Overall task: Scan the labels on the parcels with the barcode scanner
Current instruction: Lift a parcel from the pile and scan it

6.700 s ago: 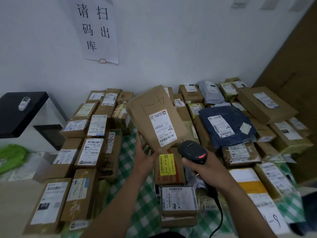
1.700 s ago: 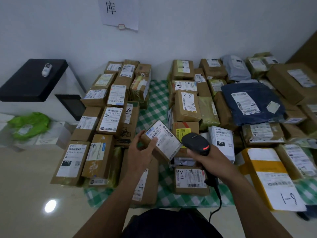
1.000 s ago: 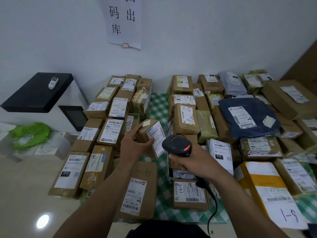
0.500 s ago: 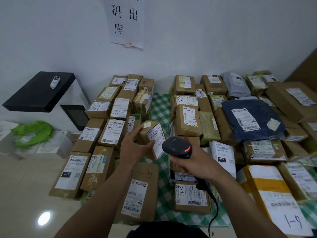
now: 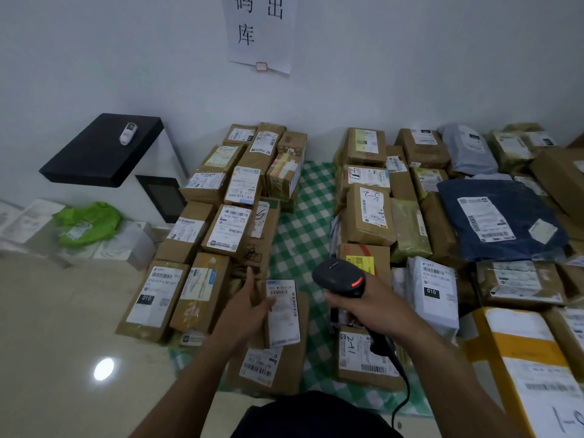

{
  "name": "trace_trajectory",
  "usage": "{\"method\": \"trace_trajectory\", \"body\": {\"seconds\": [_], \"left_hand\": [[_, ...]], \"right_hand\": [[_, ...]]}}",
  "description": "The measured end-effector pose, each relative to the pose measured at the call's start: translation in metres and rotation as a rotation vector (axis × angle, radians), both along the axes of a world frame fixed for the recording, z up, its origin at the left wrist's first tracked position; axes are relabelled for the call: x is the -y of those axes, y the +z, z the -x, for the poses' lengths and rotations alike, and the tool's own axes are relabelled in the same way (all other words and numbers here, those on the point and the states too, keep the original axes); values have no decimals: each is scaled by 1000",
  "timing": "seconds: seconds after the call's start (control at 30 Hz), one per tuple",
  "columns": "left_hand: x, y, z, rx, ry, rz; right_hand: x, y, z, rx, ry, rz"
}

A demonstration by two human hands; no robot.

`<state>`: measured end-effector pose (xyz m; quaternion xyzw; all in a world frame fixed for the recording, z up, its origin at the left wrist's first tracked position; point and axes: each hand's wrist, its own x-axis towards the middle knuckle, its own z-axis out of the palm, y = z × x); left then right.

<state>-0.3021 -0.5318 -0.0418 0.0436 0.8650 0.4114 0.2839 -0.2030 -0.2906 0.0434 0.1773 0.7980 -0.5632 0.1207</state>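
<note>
We list brown cardboard parcels (image 5: pixel 368 216), boxy or flat, with white printed labels, ranked on a green-and-white checked cloth (image 5: pixel 305 213); also one dark blue plastic mailer (image 5: pixel 499 216).

Legible: "010" on a white bag (image 5: pixel 436 295), handwritten "2-41" on a carton (image 5: pixel 363 355), "出" and "库" on the wall sheet (image 5: pixel 259 30).

Left hand (image 5: pixel 246 311): grip apart, fingers straight, touching a small labelled parcel (image 5: pixel 282 314) lying on a flat carton (image 5: pixel 294 358).

Right hand (image 5: pixel 376 308): grip clamped round the black barcode scanner (image 5: pixel 338 276), red light lit, held over the parcels beside the small one.
</note>
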Motion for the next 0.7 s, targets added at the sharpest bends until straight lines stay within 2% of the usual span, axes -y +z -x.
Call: {"method": "trace_trajectory", "body": {"seconds": [0.13, 0.3, 0.4, 0.7], "left_hand": [[1, -11, 0, -77, 45, 19], [-7, -23, -17, -258, -38, 201], [-12, -25, -33, -232, -120, 288], [-2, -31, -20, -268, -10, 324]], "right_hand": [[8, -3, 5, 19, 25, 5], [10, -5, 6, 27, 8, 9], [9, -9, 4, 38, 5, -1], [3, -13, -6, 39, -19, 33]]}}
